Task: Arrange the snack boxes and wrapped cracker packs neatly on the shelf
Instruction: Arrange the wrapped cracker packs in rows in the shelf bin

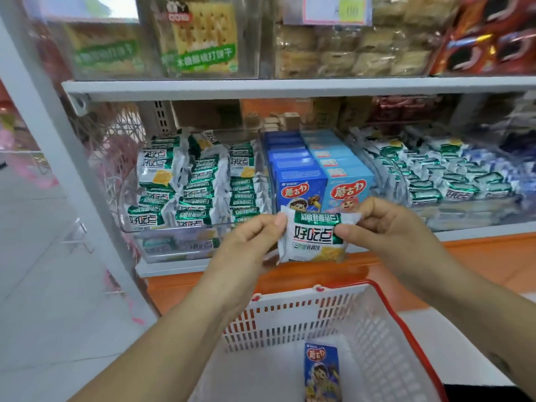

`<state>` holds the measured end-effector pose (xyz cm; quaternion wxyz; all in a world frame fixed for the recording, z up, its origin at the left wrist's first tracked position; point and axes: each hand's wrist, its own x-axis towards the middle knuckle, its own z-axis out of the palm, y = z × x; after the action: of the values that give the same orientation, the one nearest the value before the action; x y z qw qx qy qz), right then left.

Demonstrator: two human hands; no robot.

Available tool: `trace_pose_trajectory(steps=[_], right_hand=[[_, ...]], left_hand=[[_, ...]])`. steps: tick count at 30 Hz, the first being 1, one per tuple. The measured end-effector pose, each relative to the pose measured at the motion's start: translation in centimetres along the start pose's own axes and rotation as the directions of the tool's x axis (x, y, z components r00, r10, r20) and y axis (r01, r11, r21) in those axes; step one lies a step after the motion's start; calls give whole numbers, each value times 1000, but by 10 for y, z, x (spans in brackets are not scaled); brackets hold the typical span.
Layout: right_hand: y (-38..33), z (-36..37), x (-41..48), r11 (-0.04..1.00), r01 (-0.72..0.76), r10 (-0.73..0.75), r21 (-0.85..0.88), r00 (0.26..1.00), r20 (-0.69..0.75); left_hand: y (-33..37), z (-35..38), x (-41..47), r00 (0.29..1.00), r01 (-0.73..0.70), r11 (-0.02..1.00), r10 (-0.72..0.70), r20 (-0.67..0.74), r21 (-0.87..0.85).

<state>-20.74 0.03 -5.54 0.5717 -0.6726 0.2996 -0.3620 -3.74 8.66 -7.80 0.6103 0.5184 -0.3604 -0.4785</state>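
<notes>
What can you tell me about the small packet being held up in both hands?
The wrapped cracker pack is a small, squarish pouch of shiny white film with a green band on top, bold black characters and a yellow cracker pictured lower right. It looks sealed. It hangs upright, facing the camera, before the shelf edge and above the white basket. The left hand pinches its upper left edge, the right hand its upper right corner.

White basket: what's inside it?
One blue snack box lies inside the white basket. Its near end is out of frame, so more may be hidden there.
</notes>
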Motion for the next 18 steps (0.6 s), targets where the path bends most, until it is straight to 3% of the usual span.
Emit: trace_pose_trajectory(steps=[5, 9, 12, 18], right_hand=[[5, -5, 0, 969, -124, 118, 216, 992, 41], [11, 5, -10, 973, -217, 210, 74, 973, 94], [14, 15, -18, 954, -271, 249, 130, 955, 161], [20, 12, -10, 934, -332, 323, 131, 943, 81]], left_hand=[[-6, 9, 2, 975, -109, 987, 129, -182, 119], [-10, 9, 0, 936, -112, 962, 187, -300, 251], [-15, 5, 2, 938, -57, 971, 132, -321, 232], [-16, 3, -1, 942, -2, 940, 116, -315, 342]])
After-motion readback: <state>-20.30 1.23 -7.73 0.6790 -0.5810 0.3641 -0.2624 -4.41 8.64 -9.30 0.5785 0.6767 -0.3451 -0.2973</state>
